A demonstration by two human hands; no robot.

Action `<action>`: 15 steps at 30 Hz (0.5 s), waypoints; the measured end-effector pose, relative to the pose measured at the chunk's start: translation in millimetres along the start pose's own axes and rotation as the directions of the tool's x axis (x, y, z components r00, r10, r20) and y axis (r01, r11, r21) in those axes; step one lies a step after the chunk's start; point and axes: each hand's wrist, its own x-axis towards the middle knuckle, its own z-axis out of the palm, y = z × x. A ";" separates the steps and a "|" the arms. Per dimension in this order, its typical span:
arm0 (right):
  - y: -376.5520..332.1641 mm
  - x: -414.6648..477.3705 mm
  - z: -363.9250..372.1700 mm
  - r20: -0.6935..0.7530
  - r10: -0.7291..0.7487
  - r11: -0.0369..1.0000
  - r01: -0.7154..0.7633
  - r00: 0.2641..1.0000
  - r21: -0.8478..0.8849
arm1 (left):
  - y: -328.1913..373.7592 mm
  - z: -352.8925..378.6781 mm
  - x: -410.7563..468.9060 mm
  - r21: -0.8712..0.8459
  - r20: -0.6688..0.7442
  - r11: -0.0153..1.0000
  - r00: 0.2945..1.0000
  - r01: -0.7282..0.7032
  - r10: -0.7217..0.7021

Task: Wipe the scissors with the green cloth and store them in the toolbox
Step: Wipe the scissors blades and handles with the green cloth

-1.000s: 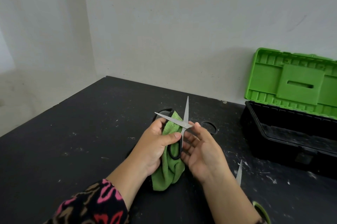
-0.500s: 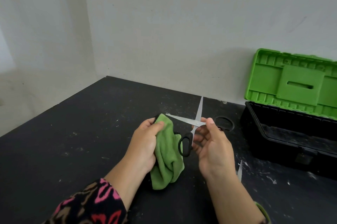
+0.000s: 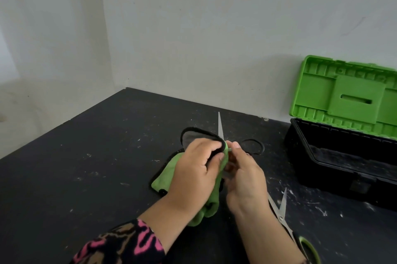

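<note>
My left hand [image 3: 196,169] grips the green cloth [image 3: 165,180] and presses a fold of it around the black-handled scissors near their pivot. Only one steel blade [image 3: 220,127] of those scissors sticks up above the hands; the other blade and most of the handle are hidden by the cloth and fingers. My right hand [image 3: 245,178] holds the scissors from the right, at the handle side. The toolbox [image 3: 335,169] stands open at the right, with a black body and a raised green lid [image 3: 348,96].
A second pair of scissors [image 3: 281,210] with green handles lies on the black table [image 3: 86,167] near my right forearm, blades spread. A black loop [image 3: 252,145] lies beyond my right hand. Walls close the table's back and left.
My left hand has brought the cloth back up and closed it over the scissors' blade and pivot. The scissors have shifted left, and one blade is now covered.
</note>
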 end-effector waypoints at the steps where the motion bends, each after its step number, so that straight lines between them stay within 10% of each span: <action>1: 0.3 -1.3 1.2 0.012 0.005 1.000 -0.005 1.000 0.001 | -0.2 -0.1 -0.6 0.004 0.013 1.000 1.000 0.027 -0.027; 15: 1.4 -3.1 4.9 0.025 -0.022 0.999 0.023 0.999 -0.034 | -20.1 -13.4 10.2 0.203 0.006 0.971 0.992 0.123 -0.127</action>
